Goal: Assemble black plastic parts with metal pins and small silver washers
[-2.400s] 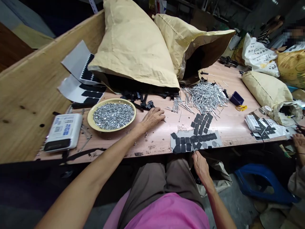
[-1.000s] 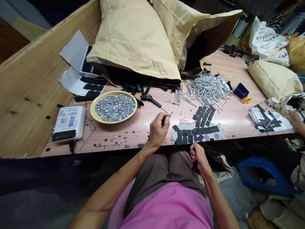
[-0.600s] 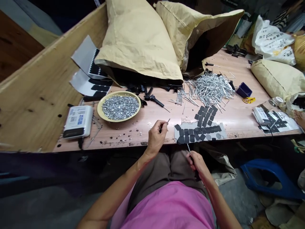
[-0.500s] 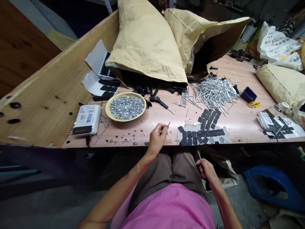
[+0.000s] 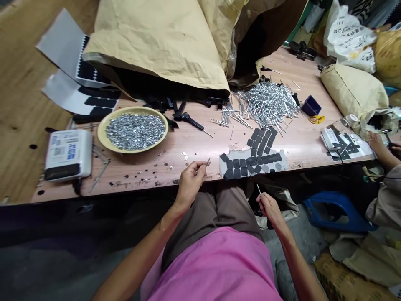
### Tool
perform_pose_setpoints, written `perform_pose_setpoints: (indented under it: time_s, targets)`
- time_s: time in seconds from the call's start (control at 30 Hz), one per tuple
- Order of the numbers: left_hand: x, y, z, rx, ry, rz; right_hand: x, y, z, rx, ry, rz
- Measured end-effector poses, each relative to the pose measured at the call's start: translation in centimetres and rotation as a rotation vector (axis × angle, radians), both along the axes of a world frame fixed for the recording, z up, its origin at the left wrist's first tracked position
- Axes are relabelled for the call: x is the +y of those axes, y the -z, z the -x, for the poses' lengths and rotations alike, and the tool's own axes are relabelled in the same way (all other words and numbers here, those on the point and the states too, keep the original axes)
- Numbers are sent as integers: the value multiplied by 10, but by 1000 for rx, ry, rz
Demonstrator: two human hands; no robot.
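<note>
My left hand (image 5: 189,182) hovers at the near table edge, fingers pinched on a thin metal pin (image 5: 207,161). My right hand (image 5: 268,205) is lower, over my lap, closed around a black-handled tool whose metal tip (image 5: 258,189) points up. Just ahead lies a sheet of black rubber pads (image 5: 250,164). A yellow dish of small silver nuts (image 5: 133,131) sits to the left, and a heap of metal pins (image 5: 266,103) lies farther back on the right.
Large tan sacks (image 5: 163,42) fill the back of the wooden table (image 5: 194,144), with black parts (image 5: 184,117) spilling out. A white device (image 5: 68,153) rests at the left. Another person's hand (image 5: 377,142) works at the right edge, above a blue stool (image 5: 335,211).
My left hand left the table near the black parts and drew back to the near edge with a pin pinched in it. My right hand sank slightly lower over my lap.
</note>
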State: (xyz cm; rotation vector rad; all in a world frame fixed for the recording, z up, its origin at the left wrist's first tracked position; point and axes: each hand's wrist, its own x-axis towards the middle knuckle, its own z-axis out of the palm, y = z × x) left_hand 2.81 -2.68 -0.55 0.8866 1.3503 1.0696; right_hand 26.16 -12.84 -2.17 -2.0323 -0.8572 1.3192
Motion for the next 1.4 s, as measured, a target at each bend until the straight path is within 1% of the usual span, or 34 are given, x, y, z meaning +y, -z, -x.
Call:
perform_pose_setpoints:
  time_s: [0.1,0.17,0.2,0.27,0.3,0.33,0.37,0.4,0.43,0.5,0.57,0.63,0.67,0.7,0.73,0.8,0.9,1.03,1.1,1.17,1.2,1.27,1.4]
  targets:
    - [-1,-5,-2,-94,3,31,2,0,-5,-43,-44,-20]
    - [-3,-8,-1,-146,-10,52,-3,3,-18,-155,-71,-30]
    - [-4,-10,-1,-175,-7,67,-8,4,-28,-250,-88,-43]
    - [-9,-12,0,-230,23,113,-15,7,-49,-527,-106,-45]
    - [-11,-12,1,-253,43,142,-16,7,-60,-694,-112,-77]
    - [-13,-11,1,-272,61,172,-15,7,-67,-817,-137,-138]
    - [-15,-10,2,-288,70,198,-10,4,-71,-886,-140,-177]
    - [-17,-8,3,-301,64,218,-1,1,-70,-913,-136,-240]
    - [-19,-5,5,-312,46,234,10,-3,-63,-897,-154,-322]
    - [-22,1,10,-321,-25,254,39,-12,-31,-781,-245,-513]
    - [-23,7,18,-314,-108,260,72,-16,16,-638,-424,-683]
    - [-23,11,27,-296,-166,257,105,-13,67,-506,-608,-790]
    - [-23,12,32,-288,-183,255,121,-8,90,-475,-678,-816]
    - [-23,13,37,-282,-194,254,134,-3,110,-474,-739,-810]
    - [-23,13,41,-277,-203,255,146,2,127,-511,-783,-772]
    - [-22,13,48,-275,-220,258,162,12,150,-618,-825,-686]
    - [-20,11,53,-284,-241,263,172,20,164,-727,-849,-625]
    - [-15,10,55,-302,-245,273,177,19,168,-751,-915,-622]
    - [-13,10,56,-309,-243,274,179,17,169,-731,-932,-604]
    - [-11,9,56,-324,-228,277,181,14,169,-631,-917,-626]
    - [-10,8,55,-338,-214,280,181,13,168,-546,-891,-647]
    - [-9,6,54,-375,-177,283,178,10,166,-336,-789,-667]
    - [-9,1,47,-434,-96,253,160,-2,160,44,-492,-622]
